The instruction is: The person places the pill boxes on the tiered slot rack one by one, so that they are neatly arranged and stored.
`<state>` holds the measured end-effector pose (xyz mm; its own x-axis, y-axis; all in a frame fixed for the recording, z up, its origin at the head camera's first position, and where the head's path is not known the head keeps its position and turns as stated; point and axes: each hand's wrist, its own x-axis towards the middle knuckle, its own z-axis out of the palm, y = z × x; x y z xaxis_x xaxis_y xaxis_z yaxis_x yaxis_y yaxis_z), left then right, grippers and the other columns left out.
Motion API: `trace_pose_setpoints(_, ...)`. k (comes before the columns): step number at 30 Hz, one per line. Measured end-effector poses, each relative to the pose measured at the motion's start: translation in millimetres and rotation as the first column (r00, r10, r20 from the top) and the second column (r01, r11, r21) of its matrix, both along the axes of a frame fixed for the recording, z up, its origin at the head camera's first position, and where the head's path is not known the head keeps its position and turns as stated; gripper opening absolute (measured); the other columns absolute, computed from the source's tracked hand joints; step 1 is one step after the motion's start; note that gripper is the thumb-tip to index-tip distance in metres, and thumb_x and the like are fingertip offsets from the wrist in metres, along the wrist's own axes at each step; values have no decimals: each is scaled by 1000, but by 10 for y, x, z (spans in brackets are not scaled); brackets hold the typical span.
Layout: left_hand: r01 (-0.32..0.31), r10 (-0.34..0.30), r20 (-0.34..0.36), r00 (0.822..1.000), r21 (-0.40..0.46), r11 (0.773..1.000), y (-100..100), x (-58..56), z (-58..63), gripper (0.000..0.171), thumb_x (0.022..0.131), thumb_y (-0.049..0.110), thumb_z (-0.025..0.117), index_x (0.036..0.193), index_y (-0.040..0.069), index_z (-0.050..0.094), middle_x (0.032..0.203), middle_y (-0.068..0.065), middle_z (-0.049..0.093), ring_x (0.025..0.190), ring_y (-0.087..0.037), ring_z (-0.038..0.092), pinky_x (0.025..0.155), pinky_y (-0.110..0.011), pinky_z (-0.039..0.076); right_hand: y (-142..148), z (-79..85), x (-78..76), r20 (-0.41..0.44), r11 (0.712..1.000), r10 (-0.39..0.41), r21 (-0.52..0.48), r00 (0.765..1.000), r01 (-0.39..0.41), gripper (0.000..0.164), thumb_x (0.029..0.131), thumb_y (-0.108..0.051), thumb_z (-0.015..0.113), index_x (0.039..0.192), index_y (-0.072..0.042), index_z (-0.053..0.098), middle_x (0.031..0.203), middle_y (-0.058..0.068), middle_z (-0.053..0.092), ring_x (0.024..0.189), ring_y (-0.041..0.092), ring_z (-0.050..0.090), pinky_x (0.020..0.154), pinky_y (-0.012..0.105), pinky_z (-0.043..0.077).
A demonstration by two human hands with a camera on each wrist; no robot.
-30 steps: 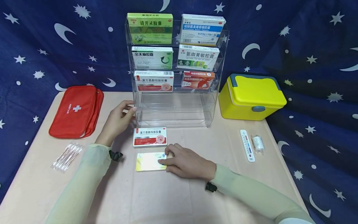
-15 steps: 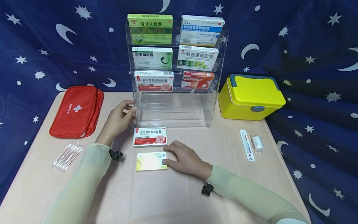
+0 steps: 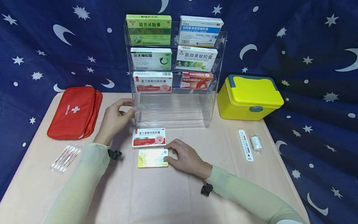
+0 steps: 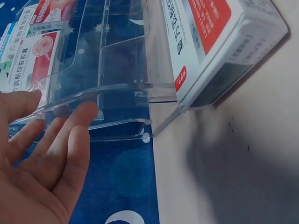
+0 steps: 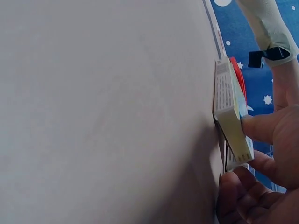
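My left hand holds the left side edge of a clear acrylic display rack, thumb toward the front. In the left wrist view its fingers are loosely bent beside the clear panel. With thumb and index finger, my right hand pinches the right end of a yellow-and-white medicine box lying low over the table. The thumb rests on the box's face in the right wrist view. Just behind it lies a red-and-white medicine box, in front of the rack.
Three upper tiers of the rack hold several medicine boxes, among them a green one and a red one. A red first-aid pouch and cotton swabs lie left. A yellow case, a thermometer and a bandage roll are right.
The yellow-and-white box has slid toward the red-and-white box, narrowing the gap. My right hand shifted its fingers to the box's right end and moved with it. The left hand stayed at the rack.
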<state>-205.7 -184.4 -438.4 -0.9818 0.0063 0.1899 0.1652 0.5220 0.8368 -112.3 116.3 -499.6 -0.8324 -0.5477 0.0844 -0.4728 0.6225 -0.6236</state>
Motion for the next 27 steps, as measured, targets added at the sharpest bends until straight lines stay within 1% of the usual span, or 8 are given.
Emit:
trace_pose_setpoints(4,13,-13,4,1000,-7,1000,0,2,17,39,98,25,70,135,17,63,119,-5,69,72,-23,73,67,-28,51,18,-8,-17,-5,1000,-17,-22,1000,17,35,91,-31,79,121,-20,66,97,-1,56,82,12,52,65,25,44)
trace_pose_setpoints(7,16,-15,15,1000,-13,1000,0,-1,18,39,98,23,68,136,17,62,119,-5,68,77,-30,72,74,-35,52,17,-6,-9,-3,999,-9,-31,1000,9,34,91,-30,78,122,-20,65,98,-2,56,82,13,52,65,25,44)
trace_pose_setpoints(10,22,-21,20,1000,-10,1000,-3,-4,8,39,99,22,67,137,16,61,120,-7,68,80,-35,72,77,-39,52,11,-2,17,1,999,1,-51,1000,-1,34,91,-27,78,122,-20,63,98,-2,56,80,13,53,63,23,44)
trace_pose_setpoints(14,28,-28,15,1000,-5,1000,-12,-2,-21,38,100,23,66,137,17,61,120,-7,68,79,-35,72,78,-38,52,5,-6,78,-10,994,28,-102,1000,-29,34,91,-21,79,119,-18,61,99,-2,56,79,13,55,63,21,46)
trace_pose_setpoints(20,23,-23,-8,1000,-7,1000,-27,13,-38,38,100,24,66,137,17,62,118,-7,69,78,-35,72,74,-32,51,5,-16,157,-54,990,66,-121,996,-72,35,91,-14,77,118,-17,56,99,-3,55,82,11,56,62,17,47)
trace_pose_setpoints(23,27,-27,-17,999,-5,1000,-26,12,-43,37,100,23,66,137,17,62,118,-8,69,78,-35,71,69,-28,50,15,-8,161,-13,986,67,-149,998,-69,34,91,-12,77,118,-18,57,101,-6,55,84,10,58,63,17,49)
trace_pose_setpoints(25,28,-28,-19,999,-3,1000,-24,10,-41,37,100,23,66,137,18,62,118,-8,69,78,-35,71,68,-26,50,26,8,134,45,980,67,-189,997,-57,33,91,-11,78,118,-18,59,100,-9,57,83,10,59,63,19,51)
trace_pose_setpoints(27,25,-25,-17,1000,-4,1000,-22,8,-35,37,100,22,66,136,18,62,118,-7,69,78,-35,71,69,-27,49,45,35,70,101,970,65,-241,993,-39,32,91,-11,78,117,-18,62,100,-10,59,82,10,60,64,22,52)
